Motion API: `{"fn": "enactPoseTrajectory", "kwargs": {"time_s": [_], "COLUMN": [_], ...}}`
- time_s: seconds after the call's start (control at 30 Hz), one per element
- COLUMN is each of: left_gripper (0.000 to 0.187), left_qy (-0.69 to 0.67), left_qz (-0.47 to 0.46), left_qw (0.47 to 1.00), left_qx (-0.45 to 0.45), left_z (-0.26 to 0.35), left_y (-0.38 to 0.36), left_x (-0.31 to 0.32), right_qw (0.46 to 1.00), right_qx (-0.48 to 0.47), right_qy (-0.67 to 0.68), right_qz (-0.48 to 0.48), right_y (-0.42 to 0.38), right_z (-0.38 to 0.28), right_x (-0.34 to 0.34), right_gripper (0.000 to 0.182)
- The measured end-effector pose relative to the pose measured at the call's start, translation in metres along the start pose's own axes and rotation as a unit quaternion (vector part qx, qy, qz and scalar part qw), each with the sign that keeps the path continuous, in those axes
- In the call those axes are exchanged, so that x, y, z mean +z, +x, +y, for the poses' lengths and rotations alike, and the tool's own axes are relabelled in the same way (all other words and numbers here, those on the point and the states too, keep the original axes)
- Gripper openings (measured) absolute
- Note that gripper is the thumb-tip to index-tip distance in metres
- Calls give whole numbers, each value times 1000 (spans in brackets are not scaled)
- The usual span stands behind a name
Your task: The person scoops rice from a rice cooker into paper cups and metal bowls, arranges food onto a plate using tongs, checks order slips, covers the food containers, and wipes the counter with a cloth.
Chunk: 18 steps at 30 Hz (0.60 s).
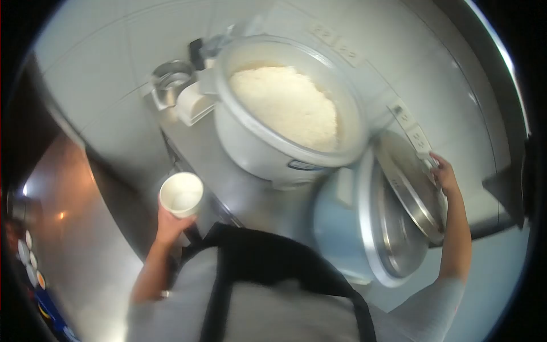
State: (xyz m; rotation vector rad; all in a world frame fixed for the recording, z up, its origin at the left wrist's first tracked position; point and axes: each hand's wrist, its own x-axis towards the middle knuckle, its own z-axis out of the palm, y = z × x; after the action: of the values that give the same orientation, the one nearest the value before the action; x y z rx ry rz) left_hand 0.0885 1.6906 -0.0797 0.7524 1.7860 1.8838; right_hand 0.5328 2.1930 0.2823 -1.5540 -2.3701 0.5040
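My left hand (172,226) is wrapped round a white cup (182,195), its mouth facing up and its inside looking bare. At the right, my right hand (444,172) grips a round metal lid (407,176) at its edge or handle; the exact hold is small and blurred. That lid stands tilted over a second, light-blue cooker (341,219), which has its own metal cover (399,246). Between my hands and farther off stands a large silver rice cooker (250,137), uncovered, with white cooked rice (285,105) inside.
Left of the rice cooker are a metal container (172,80) and a white holder (195,104) on the steel counter (196,145). Wall sockets (410,126) line the tiled wall behind. Another steel surface (102,228) lies at the left, with small round items (31,256) along its edge.
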Motion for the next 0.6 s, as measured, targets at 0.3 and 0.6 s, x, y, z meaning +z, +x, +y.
{"fn": "enactPoseTrajectory", "kwargs": {"time_s": [0.3, 0.6], "left_gripper": [89, 87], "left_qy": [-16, -36], "left_qz": [79, 117], "left_qw": [996, 992], "left_qx": [-25, -15], "left_z": [2, -5], "left_y": [52, 85], "left_x": [-80, -149], "right_qw": [934, 809], "right_qx": [83, -552], "right_qy": [-321, -197], "right_qz": [-134, -47], "right_y": [84, 43], "right_z": [-11, -497], "right_x": [6, 248], "right_gripper": [54, 32]}}
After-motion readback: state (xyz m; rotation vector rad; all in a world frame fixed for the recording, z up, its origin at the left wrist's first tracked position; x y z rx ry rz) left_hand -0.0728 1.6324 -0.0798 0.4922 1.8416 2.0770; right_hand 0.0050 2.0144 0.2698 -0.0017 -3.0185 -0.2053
